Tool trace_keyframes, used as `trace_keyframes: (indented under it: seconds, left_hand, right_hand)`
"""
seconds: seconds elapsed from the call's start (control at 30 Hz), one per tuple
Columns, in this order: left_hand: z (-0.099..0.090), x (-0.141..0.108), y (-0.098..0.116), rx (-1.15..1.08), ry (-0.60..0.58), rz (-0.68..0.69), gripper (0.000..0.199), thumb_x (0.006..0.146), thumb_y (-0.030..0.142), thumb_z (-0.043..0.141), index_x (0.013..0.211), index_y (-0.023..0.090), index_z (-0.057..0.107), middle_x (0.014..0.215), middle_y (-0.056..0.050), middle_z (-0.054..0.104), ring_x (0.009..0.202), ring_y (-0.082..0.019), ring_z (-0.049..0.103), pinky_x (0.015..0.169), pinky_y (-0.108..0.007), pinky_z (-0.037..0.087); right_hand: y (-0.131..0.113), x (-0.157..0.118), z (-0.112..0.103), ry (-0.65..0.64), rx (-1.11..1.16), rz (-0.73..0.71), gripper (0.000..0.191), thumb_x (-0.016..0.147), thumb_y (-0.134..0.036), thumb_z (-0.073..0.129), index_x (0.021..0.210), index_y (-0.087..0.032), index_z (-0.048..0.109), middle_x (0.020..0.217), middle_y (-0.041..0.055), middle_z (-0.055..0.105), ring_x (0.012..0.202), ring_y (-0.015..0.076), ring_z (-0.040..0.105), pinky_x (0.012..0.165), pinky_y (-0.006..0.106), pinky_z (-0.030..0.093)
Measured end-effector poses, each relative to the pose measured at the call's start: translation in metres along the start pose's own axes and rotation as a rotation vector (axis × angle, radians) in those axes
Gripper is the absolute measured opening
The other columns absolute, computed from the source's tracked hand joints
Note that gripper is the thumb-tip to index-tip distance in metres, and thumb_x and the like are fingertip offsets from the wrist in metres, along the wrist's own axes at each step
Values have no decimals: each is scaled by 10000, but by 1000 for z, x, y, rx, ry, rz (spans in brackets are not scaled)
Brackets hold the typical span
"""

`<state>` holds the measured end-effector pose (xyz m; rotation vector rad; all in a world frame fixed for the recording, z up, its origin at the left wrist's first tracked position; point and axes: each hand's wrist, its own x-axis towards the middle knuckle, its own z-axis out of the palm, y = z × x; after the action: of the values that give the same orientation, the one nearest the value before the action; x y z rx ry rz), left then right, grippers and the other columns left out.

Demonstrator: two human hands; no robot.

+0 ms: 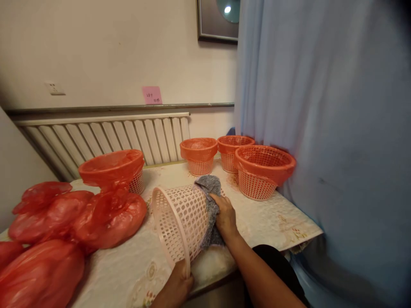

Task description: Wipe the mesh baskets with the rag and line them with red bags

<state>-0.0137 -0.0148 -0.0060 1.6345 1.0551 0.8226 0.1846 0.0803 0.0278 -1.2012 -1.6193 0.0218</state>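
Note:
A pale pink plastic basket (189, 209) with round holes lies tilted on its side over the front of the table, its open mouth facing left. My left hand (178, 282) grips the basket's rim at the bottom. Pressed against the basket's base end is a grey cloth (212, 214), held by my right hand (224, 216), whose fingers are bent over it. The cloth hides most of the base.
Red plastic bags (48, 265) pile up on the left of the table (257, 222). Behind them is a basket lined with a red bag (111, 167). Three more lined baskets (199, 156) stand at the back and right, near a blue curtain (321, 128). A radiator (128, 139) is on the wall.

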Motion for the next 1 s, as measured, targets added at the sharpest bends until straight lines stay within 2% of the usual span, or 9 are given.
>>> trace_keyframes:
  seconds: [0.07,0.17,0.3,0.37,0.53,0.7,0.87,0.93,1.0]
  left_hand:
    - [-1,1,4,2,0,-5,520,605,33,486,1013,228,745,1042,-32,753,1279,-308,496,1168,-453,231]
    - [-3,7,16,-13,20,-10,450,674,72,543,1066,198,724,1152,-59,719,1269,-318,509,1156,-472,258]
    - [-3,22,35,-143,156,7,429,762,239,618,1180,145,652,1294,-106,639,1260,-306,523,1146,-470,290]
    - [-3,28,42,-235,203,14,478,755,256,631,1219,139,621,1299,-106,637,1251,-290,537,1143,-460,306]
    - [-9,29,48,-314,187,22,489,729,219,629,1212,145,623,1273,-91,659,1264,-277,532,1140,-444,320]
    - [-21,30,42,-337,200,25,481,711,183,594,1188,134,634,1247,-88,672,1279,-267,515,1128,-426,340]
    - [-29,32,42,-332,184,-5,492,702,170,598,1192,132,627,1233,-93,677,1257,-280,529,1098,-437,376]
    - [-30,33,44,-335,179,-6,497,694,167,596,1188,135,629,1215,-91,687,1239,-283,543,1090,-440,384]
    - [-31,32,47,-356,164,-1,522,673,147,584,1194,149,628,1195,-76,698,1222,-275,556,1095,-436,377]
  right_hand:
    - [11,3,-1,25,7,60,473,834,-40,385,1203,-211,628,1091,63,677,994,213,567,914,365,421]
    - [16,4,-2,18,17,90,474,830,-45,374,1198,-194,633,1122,68,676,1035,214,573,952,377,411]
    - [14,4,-3,-14,12,47,448,829,-74,423,1205,-202,632,1119,65,680,1008,215,578,944,373,410]
    - [16,5,-4,-26,-10,39,457,816,-72,438,1205,-211,633,1108,60,680,990,214,575,923,364,418]
    - [37,8,-8,-20,-111,64,512,770,-31,417,1180,-233,648,1086,48,686,967,208,582,890,337,425]
    - [58,7,-10,68,-169,275,444,823,-103,407,1179,-210,650,1103,76,689,992,223,607,873,324,438]
    - [62,2,-7,116,-145,506,438,825,-152,406,1189,-181,649,1080,106,702,973,248,636,853,334,454]
    - [59,-2,-3,138,-102,527,447,818,-150,402,1192,-171,646,1059,109,708,967,248,641,854,337,460]
    - [51,-7,0,164,-50,452,475,804,-122,388,1211,-157,629,1112,112,690,1021,243,624,900,349,453]
